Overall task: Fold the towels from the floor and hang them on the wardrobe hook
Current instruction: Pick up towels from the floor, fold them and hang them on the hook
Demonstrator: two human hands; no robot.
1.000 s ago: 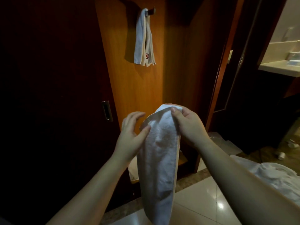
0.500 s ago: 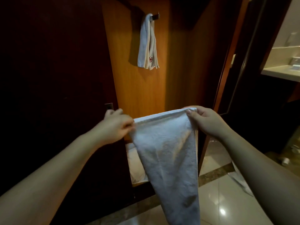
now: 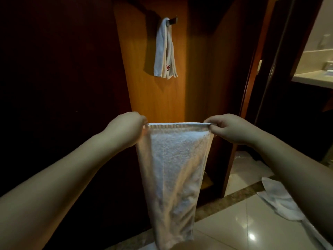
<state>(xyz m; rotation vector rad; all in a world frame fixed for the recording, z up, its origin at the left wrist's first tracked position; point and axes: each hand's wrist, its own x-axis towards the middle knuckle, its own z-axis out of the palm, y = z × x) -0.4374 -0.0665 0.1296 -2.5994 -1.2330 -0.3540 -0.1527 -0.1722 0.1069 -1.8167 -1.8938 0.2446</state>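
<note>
A white towel (image 3: 174, 170) hangs stretched between my hands in front of the wooden wardrobe. My left hand (image 3: 128, 129) pinches its top left corner. My right hand (image 3: 230, 128) pinches the top right corner. The top edge is pulled taut and level, and the cloth narrows toward the floor. Higher up, another folded white towel with a red mark (image 3: 164, 51) hangs from the dark hook (image 3: 173, 21) on the wardrobe panel.
More white towels (image 3: 281, 197) lie on the glossy tiled floor at the right. A dark wardrobe door (image 3: 59, 87) fills the left. A doorway at the right shows a bathroom counter (image 3: 313, 78).
My hands have moved apart and pulled the towel's top edge wide and taut. The view has shifted closer toward the wardrobe.
</note>
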